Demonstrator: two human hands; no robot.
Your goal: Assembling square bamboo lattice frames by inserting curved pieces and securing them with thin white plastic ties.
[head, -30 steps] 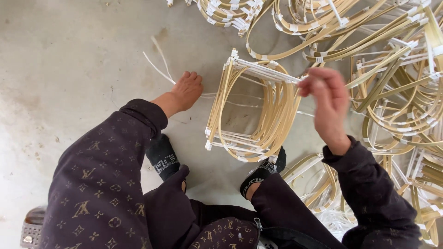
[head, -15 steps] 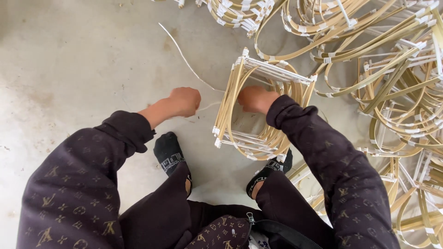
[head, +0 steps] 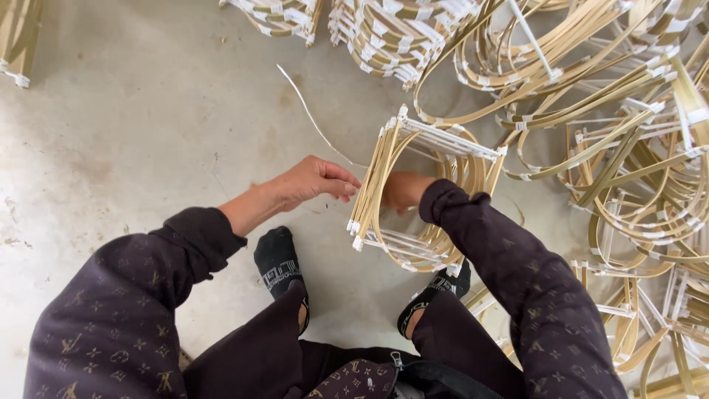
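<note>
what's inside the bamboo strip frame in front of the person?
The right hand reaches inside the bamboo strip frame, its sleeve passing through the opening. Bare concrete floor shows through. The fingertips are hidden behind the strips.

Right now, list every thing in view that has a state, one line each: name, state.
Left hand: fingers pinched together beside the frame's outer edge.
Right hand: reaching inside the frame, partly hidden.
Bamboo strip frame: lying on its side, open end towards the person.
Loose thin strip: lying on the concrete floor.
Other frames: piled and tangled at right.
</note>
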